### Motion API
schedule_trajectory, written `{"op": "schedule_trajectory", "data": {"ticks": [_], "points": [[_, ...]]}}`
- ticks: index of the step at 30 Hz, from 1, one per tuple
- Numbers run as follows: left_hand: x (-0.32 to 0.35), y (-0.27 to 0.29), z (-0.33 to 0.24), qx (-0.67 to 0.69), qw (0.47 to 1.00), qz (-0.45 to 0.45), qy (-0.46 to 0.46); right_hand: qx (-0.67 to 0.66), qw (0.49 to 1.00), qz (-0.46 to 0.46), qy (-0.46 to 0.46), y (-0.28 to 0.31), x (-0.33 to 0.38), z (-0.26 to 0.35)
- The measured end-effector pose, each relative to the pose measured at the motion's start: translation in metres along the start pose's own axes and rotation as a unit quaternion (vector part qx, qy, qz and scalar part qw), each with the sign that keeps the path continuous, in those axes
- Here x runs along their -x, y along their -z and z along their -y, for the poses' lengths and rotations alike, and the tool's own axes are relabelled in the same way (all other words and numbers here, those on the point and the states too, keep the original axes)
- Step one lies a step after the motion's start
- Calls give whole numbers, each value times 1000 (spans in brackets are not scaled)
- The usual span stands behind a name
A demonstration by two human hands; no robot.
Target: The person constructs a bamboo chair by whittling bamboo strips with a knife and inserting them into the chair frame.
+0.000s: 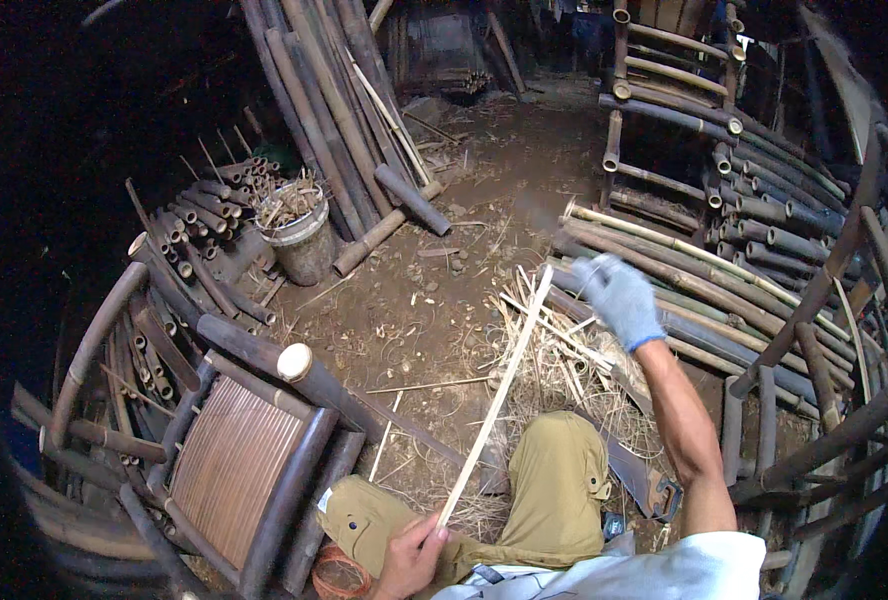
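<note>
The left hand (411, 555), bare, is closed around the near end of a long, thin, pale split bamboo strip (496, 397), low in the view beside the person's olive trouser leg (554, 480). From that grip the strip runs up and away over the dirt floor (434, 290), its far tip ending over a loose heap of pale bamboo shavings (554, 355). The right hand (619, 297), in a light blue-grey work glove, is raised beyond the shavings and blurred, so I cannot tell whether it is closed on anything. The two hands are well apart. Left of the strip stands a dark bamboo chair frame with a slatted seat (234, 460), partly cut off by the dark rim. Beyond the chair sits a grey bucket of offcuts (299, 235), with dark bamboo poles (334, 110) leaning behind it. Right of the strip, stacked dark bamboo poles (754, 210) fade into shadow at the edge
</note>
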State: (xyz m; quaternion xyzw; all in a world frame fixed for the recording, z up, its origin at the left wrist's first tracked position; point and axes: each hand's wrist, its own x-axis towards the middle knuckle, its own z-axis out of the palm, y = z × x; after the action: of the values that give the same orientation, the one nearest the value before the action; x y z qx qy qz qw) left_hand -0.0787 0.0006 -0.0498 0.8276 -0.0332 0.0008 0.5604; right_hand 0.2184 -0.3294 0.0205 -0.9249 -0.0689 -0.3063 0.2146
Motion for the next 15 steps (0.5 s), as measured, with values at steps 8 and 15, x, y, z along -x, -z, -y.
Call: {"op": "schedule_trajectory", "data": {"ticks": [8, 15], "points": [[-67, -4, -23, 286, 954, 0, 88, -134, 983, 32, 121, 17, 58, 88], [-108, -32, -65, 310, 950, -2, 30, -144, 974, 106, 141, 12, 97, 115]]}}
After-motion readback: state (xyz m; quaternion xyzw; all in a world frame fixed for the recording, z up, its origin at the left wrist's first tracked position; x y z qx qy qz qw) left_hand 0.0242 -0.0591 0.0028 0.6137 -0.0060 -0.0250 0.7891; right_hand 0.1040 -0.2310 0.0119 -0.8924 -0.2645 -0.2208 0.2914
